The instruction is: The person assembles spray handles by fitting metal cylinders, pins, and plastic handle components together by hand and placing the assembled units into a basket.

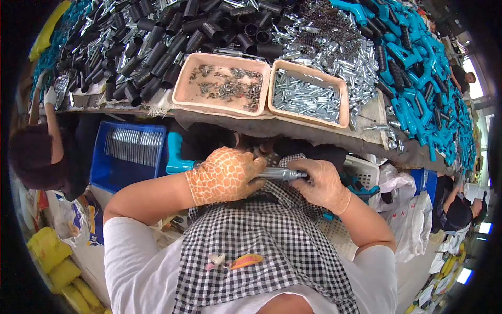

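My left hand (225,175), in an orange-and-white patterned glove, closes round a tool with a teal angled handle (175,152) and a ribbed metal shaft (278,174). The tool lies level in front of my checked apron, its handle to the left. At the shaft's right end, my right hand (321,186), in a similar glove, wraps round a dark tip. Fingers partly hide that end. Beyond my hands, at the bench edge, stand a tray of small metal pieces (191,101) and a tray of metal pins (334,119).
Black sleeves (151,55), springs (327,23) and teal handles (405,107) are heaped on the bench. A blue bin (125,172) with metal rods stands below at left. At right are a white basket (366,170) and white sacks (413,220). Co-workers (39,157) sit nearby.
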A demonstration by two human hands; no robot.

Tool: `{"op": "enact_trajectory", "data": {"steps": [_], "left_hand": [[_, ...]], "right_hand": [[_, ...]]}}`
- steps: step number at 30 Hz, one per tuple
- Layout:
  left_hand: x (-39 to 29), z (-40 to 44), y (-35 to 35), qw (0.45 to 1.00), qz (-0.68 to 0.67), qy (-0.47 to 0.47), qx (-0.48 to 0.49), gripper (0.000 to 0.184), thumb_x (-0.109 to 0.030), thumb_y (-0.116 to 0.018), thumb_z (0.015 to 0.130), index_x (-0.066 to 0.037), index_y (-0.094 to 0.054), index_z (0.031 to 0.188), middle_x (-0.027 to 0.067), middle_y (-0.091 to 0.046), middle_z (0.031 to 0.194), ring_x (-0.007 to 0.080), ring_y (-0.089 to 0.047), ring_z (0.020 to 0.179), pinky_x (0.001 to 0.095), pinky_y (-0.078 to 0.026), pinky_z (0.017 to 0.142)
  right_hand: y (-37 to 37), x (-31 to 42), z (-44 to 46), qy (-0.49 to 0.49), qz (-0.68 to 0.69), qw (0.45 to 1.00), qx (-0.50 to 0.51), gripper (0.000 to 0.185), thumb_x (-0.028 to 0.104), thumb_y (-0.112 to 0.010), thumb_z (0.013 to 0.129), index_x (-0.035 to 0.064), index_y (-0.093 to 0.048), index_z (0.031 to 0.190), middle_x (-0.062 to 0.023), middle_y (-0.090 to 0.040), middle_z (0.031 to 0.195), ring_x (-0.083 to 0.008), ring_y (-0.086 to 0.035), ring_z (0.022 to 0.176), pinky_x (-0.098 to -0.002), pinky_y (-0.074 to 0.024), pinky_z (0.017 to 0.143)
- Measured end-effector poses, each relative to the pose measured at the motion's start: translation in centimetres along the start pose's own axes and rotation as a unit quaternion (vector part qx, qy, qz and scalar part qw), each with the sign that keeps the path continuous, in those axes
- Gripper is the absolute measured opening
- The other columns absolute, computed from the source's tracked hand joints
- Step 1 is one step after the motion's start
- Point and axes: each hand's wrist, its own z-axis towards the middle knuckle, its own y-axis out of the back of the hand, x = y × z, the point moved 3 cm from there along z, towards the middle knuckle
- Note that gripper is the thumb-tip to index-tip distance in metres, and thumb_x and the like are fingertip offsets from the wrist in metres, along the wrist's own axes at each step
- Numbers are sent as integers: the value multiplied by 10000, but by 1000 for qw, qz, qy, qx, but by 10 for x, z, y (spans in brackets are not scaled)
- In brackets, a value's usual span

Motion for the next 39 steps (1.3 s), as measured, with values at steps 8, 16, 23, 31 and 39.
{"op": "enact_trajectory", "data": {"steps": [8, 16, 23, 31, 39], "left_hand": [[-1, 1, 1, 1000, 7, -6, 3, 407, -306, -751, 816, -15, -644, 1079, 160, -637, 733, 360, -656, 644, 477, -527, 587], [-8, 5, 13, 999, 35, 11, 2, 413, -281, -753, 816, -2, -654, 1103, 174, -643, 753, 367, -654, 652, 470, -530, 597], [8, 17, 20, 824, -379, 199, 372, 374, -337, -606, 974, 20, -700, 1038, 113, -683, 778, 218, -670, 642, 367, -545, 589], [13, 11, -4, 860, -404, 41, 311, 366, -350, -635, 932, -14, -707, 1057, 132, -689, 800, 271, -683, 667, 385, -546, 591], [-11, -9, -14, 981, 193, -8, 22, 303, -294, -694, 827, -39, -659, 988, 109, -625, 717, 310, -665, 658, 452, -517, 585]], "right_hand": [[9, 11, -4, 93, -112, 989, -12, 396, 278, -799, 762, 38, -695, 1060, -170, -698, 808, -387, -673, 703, -468, -543, 642], [-24, -26, -18, -7, -5, 998, 65, 279, 275, -765, 838, 61, -729, 1013, -174, -655, 698, -360, -660, 636, -446, -534, 590], [14, 14, 8, 229, -237, 944, 1, 420, 213, -756, 756, 28, -674, 1123, -82, -638, 735, -311, -650, 632, -430, -516, 527], [14, 20, 8, 188, -246, 933, 184, 235, 260, -720, 791, 63, -685, 914, -121, -606, 626, -305, -634, 569, -425, -507, 504], [-41, -22, -6, -434, 431, 764, 204, 386, 383, -490, 1017, 41, -616, 890, -43, -495, 627, -135, -420, 436, -312, -326, 393]]}}
